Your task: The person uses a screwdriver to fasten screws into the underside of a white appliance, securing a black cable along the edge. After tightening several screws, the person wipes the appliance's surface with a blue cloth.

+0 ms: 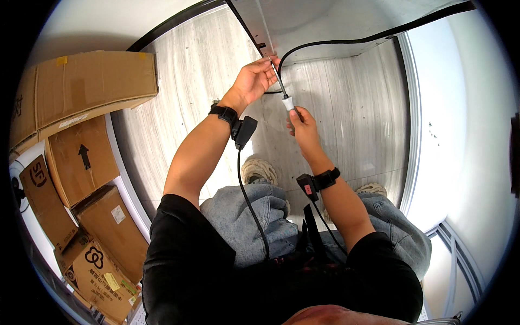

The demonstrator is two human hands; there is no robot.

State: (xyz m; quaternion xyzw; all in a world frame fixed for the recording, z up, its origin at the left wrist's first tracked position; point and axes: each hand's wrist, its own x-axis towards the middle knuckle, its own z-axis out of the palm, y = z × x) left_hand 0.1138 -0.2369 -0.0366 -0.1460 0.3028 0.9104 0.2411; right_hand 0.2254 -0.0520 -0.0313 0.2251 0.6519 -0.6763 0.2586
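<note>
My right hand (303, 130) is wrapped round the handle of a screwdriver (287, 103), which has a white collar and a long thin metal shaft. The shaft slants up and to the left, its tip meeting the lower edge of a large grey metal panel (330, 21). Close by that tip, my left hand (255, 82) has its fingertips drawn together against the panel edge. Whatever is pinched there is too small to make out. A thick black cable (346, 41) curves along the panel and passes down behind the shaft.
Cardboard boxes (97, 81) are stacked on the left beside the wall. Pale wood-look flooring (357, 103) lies under the panel and around my shoes. A white door frame (433, 130) stands on the right. Thin black leads (246, 189) hang from the devices strapped to my wrists.
</note>
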